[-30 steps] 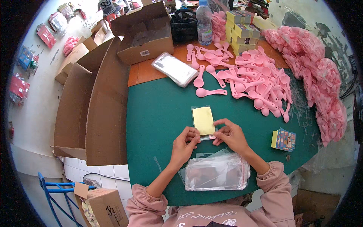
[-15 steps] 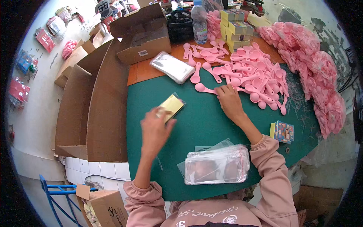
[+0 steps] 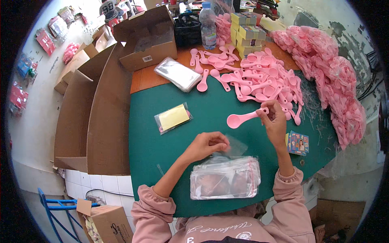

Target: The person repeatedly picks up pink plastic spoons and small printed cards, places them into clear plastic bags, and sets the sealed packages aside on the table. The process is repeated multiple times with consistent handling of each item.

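Note:
A pink plastic spoon is pinched by its handle end in my right hand, above the green mat and just in front of the spoon pile. My left hand has closed fingers on a clear plastic bag, lifted at the far edge of the stack of clear bags. Farther left on the mat lies a packed clear bag with a yellow card, touched by neither hand. A small stack of printed cards rests to the right of my right wrist.
Another pack of clear bags lies toward the back. Behind it are an open cardboard box, a water bottle and stacked yellow card bundles. Bagged pink spoons line the right side; large cartons stand left.
My right hand has drawn a spoon from the pile toward me. My left hand has left the yellow-card packet on the mat and moved right to a clear bag at the stack.

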### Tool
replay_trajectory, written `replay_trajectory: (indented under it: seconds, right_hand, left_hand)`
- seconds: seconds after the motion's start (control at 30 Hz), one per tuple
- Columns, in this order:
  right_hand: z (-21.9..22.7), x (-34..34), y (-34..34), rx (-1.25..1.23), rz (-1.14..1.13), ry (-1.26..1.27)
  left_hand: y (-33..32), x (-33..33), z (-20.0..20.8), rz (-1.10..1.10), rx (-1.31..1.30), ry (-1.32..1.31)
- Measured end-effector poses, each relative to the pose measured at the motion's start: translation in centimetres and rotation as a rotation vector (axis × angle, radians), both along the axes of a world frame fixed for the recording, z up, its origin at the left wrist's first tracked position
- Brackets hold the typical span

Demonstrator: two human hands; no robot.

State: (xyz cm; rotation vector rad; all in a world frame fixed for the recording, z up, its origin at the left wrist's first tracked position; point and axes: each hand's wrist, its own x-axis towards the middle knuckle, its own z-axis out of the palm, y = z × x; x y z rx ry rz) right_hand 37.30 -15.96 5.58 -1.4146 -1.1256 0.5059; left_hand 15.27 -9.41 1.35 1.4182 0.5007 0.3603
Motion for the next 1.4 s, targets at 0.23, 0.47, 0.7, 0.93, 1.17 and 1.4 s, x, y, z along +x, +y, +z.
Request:
replay_trajectory:
  seconds: [0.23,0.47,0.7,0.93,1.17,1.4]
  right_hand:
    - [0.8,-0.7,-0.6,-0.072,0.022,-0.029]
    - [0.7,-1.4,-0.7,-0.077,0.085,-0.108]
    - [0.7,-1.7,-0.8,-0.030,0.088,-0.154]
    - [0.2,-2.1,-0.6,-0.058,0.134,-0.152]
    - [0.2,-3.0,-0.7,-0.145,0.178,-0.025]
    - [1.4,-3.3,-1.2,0.032,0.437,0.044]
  left_hand:
    - [0.3,0.2,0.9,0.148,-0.055,0.105]
    - [0.3,0.3,0.3,0.173,-0.109,0.018]
    - [0.5,0.1,0.0,0.074,-0.078,0.055]
    - [0.2,0.4,0.2,0.123,-0.095,0.054]
    - [-0.4,0.4,1.9,0.202,-0.199,0.044]
    - [0.5,0.0,2.2,-0.011,-0.169,0.003]
